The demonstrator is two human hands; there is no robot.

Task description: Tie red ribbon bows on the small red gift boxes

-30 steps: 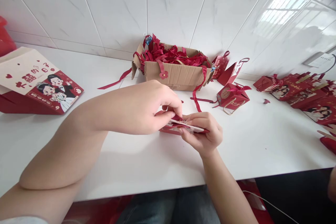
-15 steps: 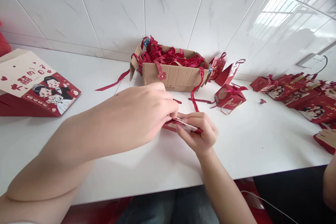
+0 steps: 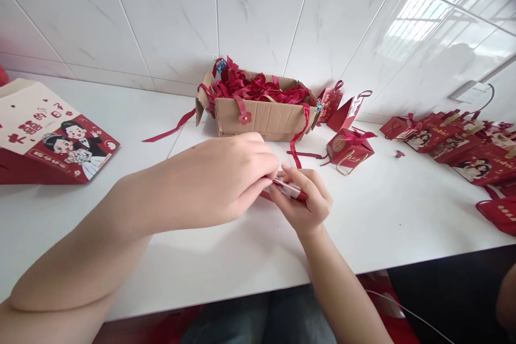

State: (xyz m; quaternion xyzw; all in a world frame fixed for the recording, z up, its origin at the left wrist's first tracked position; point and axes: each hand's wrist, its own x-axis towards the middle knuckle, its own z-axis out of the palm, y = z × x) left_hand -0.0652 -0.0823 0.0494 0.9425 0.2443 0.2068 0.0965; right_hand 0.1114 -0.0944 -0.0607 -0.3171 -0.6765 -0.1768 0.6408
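My right hand (image 3: pixel 308 201) is closed around a small red paper gift box (image 3: pixel 291 188) with a pale printed panel, held just above the white table. Thumb below and fingers above grip its right part. From the left my left hand (image 3: pixel 237 177) reaches across, its fingers bent down and pinched at the box's left end. The back of that hand hides its fingertips and much of the box, so how far it is folded I cannot tell. Behind both hands stands a cardboard box (image 3: pixel 262 116) heaped with dark red ribbons (image 3: pixel 258 88).
A large red and cream box (image 3: pixel 76 145) with a printed couple lies at left. A finished red box with a bow (image 3: pixel 350 148) stands to the right of the cardboard box. Several red gift bags (image 3: pixel 470 164) line the right. Part of another person's arm (image 3: pixel 507 298) shows at the right edge.
My left hand has shifted slightly right and down over the box, and my right index finger has lifted a little. At far right, the other person's hand has left the red pouch.
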